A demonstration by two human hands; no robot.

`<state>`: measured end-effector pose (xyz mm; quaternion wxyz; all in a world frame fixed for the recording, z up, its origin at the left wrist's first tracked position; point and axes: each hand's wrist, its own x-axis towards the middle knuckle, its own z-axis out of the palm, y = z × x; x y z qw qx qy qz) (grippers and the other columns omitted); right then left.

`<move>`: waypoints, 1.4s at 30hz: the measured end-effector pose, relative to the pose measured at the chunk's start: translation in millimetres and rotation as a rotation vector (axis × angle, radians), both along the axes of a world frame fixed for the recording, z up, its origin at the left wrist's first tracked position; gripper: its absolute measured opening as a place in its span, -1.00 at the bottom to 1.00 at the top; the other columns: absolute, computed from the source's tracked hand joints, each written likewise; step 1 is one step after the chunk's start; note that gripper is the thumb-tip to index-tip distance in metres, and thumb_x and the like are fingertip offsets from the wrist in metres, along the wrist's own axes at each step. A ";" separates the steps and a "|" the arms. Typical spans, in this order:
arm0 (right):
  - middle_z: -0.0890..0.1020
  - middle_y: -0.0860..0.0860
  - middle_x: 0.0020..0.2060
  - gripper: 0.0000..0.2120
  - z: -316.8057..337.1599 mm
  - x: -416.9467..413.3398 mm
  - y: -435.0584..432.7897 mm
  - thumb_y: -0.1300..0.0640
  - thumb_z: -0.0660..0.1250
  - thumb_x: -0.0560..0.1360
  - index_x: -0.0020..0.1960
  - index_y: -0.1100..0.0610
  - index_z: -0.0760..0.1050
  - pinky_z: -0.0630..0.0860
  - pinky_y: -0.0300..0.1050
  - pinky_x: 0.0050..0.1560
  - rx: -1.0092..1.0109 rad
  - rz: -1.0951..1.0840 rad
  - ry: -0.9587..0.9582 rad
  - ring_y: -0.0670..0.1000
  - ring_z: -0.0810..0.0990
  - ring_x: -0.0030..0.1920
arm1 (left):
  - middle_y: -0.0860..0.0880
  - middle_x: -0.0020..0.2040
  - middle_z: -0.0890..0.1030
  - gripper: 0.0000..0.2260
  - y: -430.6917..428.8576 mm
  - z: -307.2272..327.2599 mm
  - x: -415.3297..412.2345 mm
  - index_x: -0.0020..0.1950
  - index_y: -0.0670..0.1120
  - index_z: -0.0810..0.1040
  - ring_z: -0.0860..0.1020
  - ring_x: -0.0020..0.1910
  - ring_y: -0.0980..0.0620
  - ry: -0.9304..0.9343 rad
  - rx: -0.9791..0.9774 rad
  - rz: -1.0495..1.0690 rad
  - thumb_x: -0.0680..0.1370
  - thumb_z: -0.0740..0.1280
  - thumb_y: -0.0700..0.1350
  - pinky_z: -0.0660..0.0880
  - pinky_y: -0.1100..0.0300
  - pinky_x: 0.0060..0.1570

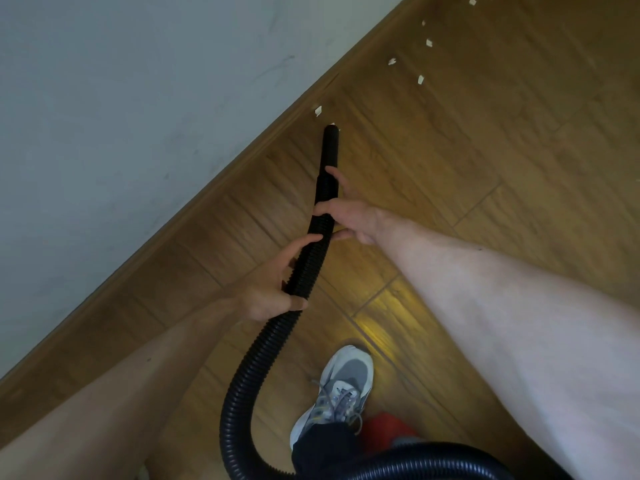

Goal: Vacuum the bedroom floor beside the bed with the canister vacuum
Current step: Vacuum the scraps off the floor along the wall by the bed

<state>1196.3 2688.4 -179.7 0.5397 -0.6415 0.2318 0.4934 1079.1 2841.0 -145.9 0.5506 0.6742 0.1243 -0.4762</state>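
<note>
I see both my hands on the black ribbed hose [273,337] near the centre of the frame. My left hand [273,289] wraps around the ribbed part from the left, thumb on top and fingers curled under it, a firm hold. My right hand [349,216] sits just above it, where the ribs meet the smooth black nozzle [329,157]; the fingers press against the tube's right side and the thumb crosses over it, so it grips the tube too, though more loosely.

The nozzle points up the frame, and its mouth sits at a small white paper scrap [334,125] on the wooden floor [467,150], close to the brown baseboard [214,199] that runs diagonally from lower left to upper right under the pale wall [121,81]. More white scraps [420,79] trail away towards the upper right; one lies right by the baseboard, just above the nozzle.

Below my hands the hose loops down and left, then sweeps along the bottom edge to the right. A grey and white sneaker [337,393] stands at bottom centre, and beside it a red shape [381,431] shows; I cannot tell what it is.
</note>
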 end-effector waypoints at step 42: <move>0.46 0.08 0.36 -0.16 17.1 43.2 41.9 0.27 0.43 0.50 0.56 -0.23 0.09 0.66 -0.12 -0.22 -0.041 -0.038 0.026 -0.02 0.58 -0.02 | -0.02 0.24 0.44 -0.15 46.6 51.9 67.3 0.44 0.39 0.22 0.58 0.08 -0.02 0.201 -0.050 0.029 0.46 0.45 -0.39 0.66 -0.01 -0.25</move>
